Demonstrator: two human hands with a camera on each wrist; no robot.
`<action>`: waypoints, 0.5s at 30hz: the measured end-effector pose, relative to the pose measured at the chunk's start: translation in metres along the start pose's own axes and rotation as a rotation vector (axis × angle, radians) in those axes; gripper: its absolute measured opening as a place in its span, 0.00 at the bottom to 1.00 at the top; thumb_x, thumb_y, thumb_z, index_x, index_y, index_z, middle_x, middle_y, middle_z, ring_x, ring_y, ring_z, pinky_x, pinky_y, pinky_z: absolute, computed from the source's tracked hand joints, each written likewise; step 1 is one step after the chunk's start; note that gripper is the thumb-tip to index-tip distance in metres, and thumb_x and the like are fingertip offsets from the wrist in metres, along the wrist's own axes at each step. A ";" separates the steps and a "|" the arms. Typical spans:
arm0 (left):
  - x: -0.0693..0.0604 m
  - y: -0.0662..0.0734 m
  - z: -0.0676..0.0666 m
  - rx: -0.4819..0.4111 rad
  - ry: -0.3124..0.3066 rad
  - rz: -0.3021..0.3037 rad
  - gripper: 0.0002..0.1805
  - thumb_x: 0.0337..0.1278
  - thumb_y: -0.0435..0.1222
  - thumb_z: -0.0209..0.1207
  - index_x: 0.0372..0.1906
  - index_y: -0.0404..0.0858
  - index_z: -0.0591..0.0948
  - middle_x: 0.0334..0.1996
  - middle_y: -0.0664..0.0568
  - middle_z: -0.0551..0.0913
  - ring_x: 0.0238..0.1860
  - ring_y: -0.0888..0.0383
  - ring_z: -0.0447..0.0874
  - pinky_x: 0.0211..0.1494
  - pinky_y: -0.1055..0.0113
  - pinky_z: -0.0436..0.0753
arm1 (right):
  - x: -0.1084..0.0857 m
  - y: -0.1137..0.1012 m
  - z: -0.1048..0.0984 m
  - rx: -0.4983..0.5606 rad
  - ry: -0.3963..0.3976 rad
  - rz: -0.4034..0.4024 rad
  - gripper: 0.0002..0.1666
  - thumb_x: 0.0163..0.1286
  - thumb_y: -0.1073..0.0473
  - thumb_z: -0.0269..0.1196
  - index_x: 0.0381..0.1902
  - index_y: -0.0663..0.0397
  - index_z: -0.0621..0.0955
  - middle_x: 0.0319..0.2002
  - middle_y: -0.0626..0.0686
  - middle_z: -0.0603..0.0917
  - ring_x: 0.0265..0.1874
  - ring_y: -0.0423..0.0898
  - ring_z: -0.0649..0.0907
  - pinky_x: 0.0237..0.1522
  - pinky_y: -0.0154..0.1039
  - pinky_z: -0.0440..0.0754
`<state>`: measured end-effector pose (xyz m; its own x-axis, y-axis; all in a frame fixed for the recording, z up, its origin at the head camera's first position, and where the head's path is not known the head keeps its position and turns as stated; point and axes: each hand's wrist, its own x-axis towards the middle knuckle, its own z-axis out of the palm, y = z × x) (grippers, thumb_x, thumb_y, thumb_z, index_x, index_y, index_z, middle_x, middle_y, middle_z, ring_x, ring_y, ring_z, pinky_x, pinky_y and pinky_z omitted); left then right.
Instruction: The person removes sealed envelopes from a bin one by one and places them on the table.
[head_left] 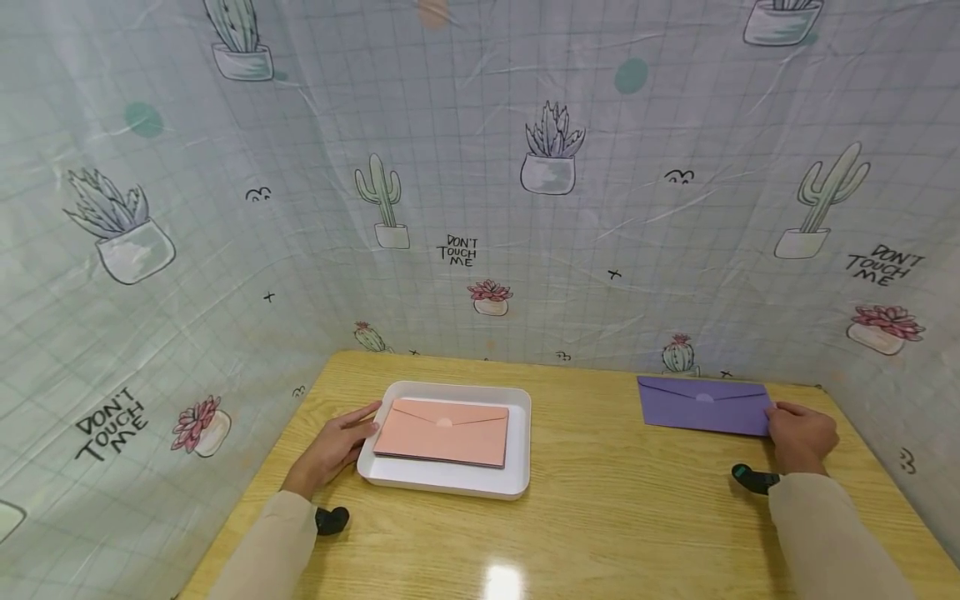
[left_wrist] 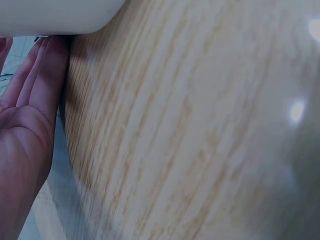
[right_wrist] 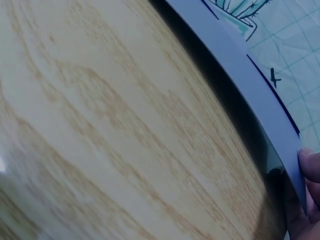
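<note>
At the left, a white tray [head_left: 480, 485] holds a peach envelope [head_left: 442, 437], flap side up. Thin dark edges show beneath that envelope. My left hand [head_left: 339, 443] holds the tray's left side, thumb at the rim and fingers along the outer wall. In the left wrist view the tray [left_wrist: 55, 17] hides the fingertips. My right hand [head_left: 802, 435] pinches the right end of a purple envelope [head_left: 701, 408] at the back right. In the right wrist view the thumb lies on one face of the envelope [right_wrist: 245, 80], which has a dark shadow beside it over the table.
The wooden table [head_left: 600, 517] stretches between the tray and the purple envelope. A cloth printed with cacti [head_left: 555, 175] hangs behind the table and along both sides. Dark wrist-worn devices [head_left: 332, 521] stick out at both sleeves.
</note>
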<state>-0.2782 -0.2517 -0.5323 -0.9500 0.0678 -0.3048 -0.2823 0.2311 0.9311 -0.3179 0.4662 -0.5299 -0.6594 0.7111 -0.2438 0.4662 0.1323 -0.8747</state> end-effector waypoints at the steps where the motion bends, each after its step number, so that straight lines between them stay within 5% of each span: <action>1: 0.000 0.000 0.000 -0.001 0.002 0.001 0.32 0.81 0.42 0.53 0.82 0.52 0.62 0.82 0.40 0.59 0.80 0.39 0.63 0.74 0.51 0.79 | 0.000 0.000 0.000 0.005 0.000 0.000 0.31 0.75 0.50 0.61 0.71 0.58 0.76 0.79 0.59 0.66 0.80 0.58 0.62 0.81 0.53 0.63; 8: -0.002 0.001 0.002 -0.008 -0.001 0.002 0.31 0.81 0.42 0.53 0.83 0.52 0.62 0.83 0.40 0.57 0.80 0.39 0.63 0.75 0.51 0.78 | -0.002 0.003 -0.002 0.006 0.018 -0.021 0.34 0.74 0.52 0.58 0.74 0.59 0.72 0.81 0.61 0.61 0.81 0.60 0.59 0.83 0.54 0.60; 15: -0.001 0.000 0.000 -0.008 -0.007 0.010 0.32 0.81 0.41 0.53 0.83 0.51 0.61 0.83 0.39 0.57 0.80 0.39 0.62 0.74 0.51 0.78 | -0.003 0.005 -0.001 -0.018 0.043 -0.040 0.33 0.74 0.54 0.56 0.74 0.58 0.72 0.78 0.62 0.67 0.79 0.60 0.64 0.80 0.54 0.66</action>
<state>-0.2769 -0.2514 -0.5316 -0.9518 0.0765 -0.2970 -0.2741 0.2225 0.9356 -0.3130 0.4660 -0.5327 -0.6521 0.7338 -0.1907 0.4510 0.1734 -0.8755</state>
